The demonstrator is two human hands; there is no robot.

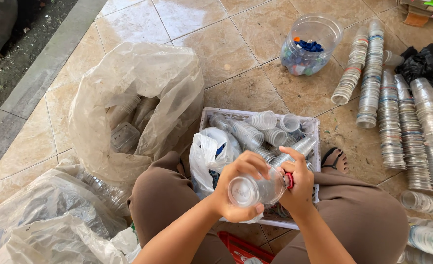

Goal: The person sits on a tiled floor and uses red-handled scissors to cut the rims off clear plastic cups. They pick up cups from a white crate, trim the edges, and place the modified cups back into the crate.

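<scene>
clear cup (253,189) in both hands, red bit (289,180) by the right palm, brown trousers (158,195), white crate (308,124), clear jar (308,45) with mostly blue caps, beige marbled tiles (226,49), black bag (429,63), see-through cloudy sacks (143,83), cup stacks (390,117) with coloured rim stripes

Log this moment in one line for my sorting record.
left hand: grips clear cup | right hand: at cup rim | white crate: below

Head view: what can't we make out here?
- Clear plastic cup: its far end is covered by the right hand; the left hand wraps its side.
- Red object in the right hand: mostly hidden by fingers, kind unclear.
- Crate: near rim hidden behind hands and knees.
- Large clear bag: contents blurred by film.
- Cup stacks: cut by the right edge.
</scene>
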